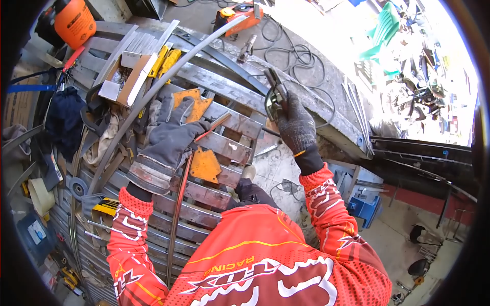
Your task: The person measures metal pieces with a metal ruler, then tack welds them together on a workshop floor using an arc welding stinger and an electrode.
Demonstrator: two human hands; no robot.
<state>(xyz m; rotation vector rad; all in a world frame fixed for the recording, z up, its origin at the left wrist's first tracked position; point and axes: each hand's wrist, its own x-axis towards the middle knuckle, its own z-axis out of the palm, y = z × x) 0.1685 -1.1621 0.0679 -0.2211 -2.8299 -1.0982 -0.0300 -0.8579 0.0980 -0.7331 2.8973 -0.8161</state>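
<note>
My left hand, in a thick grey work glove, lies over the slatted metal table with its fingers spread. Beside its thumb is a reddish metal bar; contact between them is hard to make out. Two orange metal plates, one above the glove and one below it, lie on the slats. A long reddish tube runs down the table from near the wrist. At the table's far right edge my right hand, in a dark knitted glove, is closed around a dark metal clamp-like tool.
A curved grey tube crosses the table's left side, by an open cardboard box and yellow-handled tools. An orange container stands at the upper left. Black cable coils on the floor beyond; a blue box is at right.
</note>
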